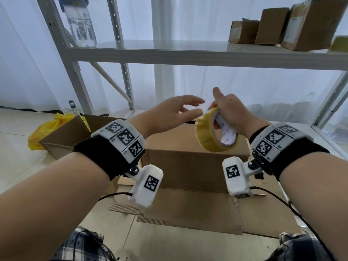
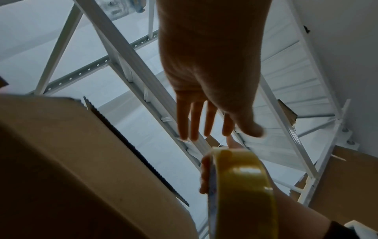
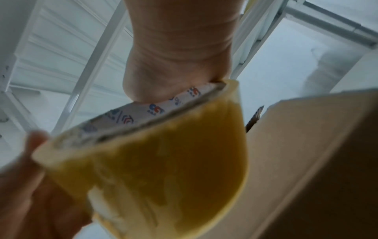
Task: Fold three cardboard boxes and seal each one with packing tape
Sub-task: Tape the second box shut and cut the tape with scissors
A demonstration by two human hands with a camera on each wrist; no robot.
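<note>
Shelved boxes [image 1: 273, 25] behind; right hand [image 1: 228, 110] grips tape roll [image 1: 209, 140], left hand [image 1: 169, 112] spread wide.

A grey metal shelving unit [image 1: 188, 55] spans the view from 9 to 3 o'clock, with perforated uprights and diagonal braces. White sheer curtains [image 1: 207, 85] hang behind it, passing diffuse daylight. The floor [image 1: 17, 132] is pale tile. On the shelf, a clear plastic bottle [image 1: 82, 25] stands at 11 o'clock; several closed brown cartons [image 1: 275, 25] stand at 1 to 2 o'clock. A yellow plastic bag [image 1: 47, 127] lies at 9 o'clock.
</note>
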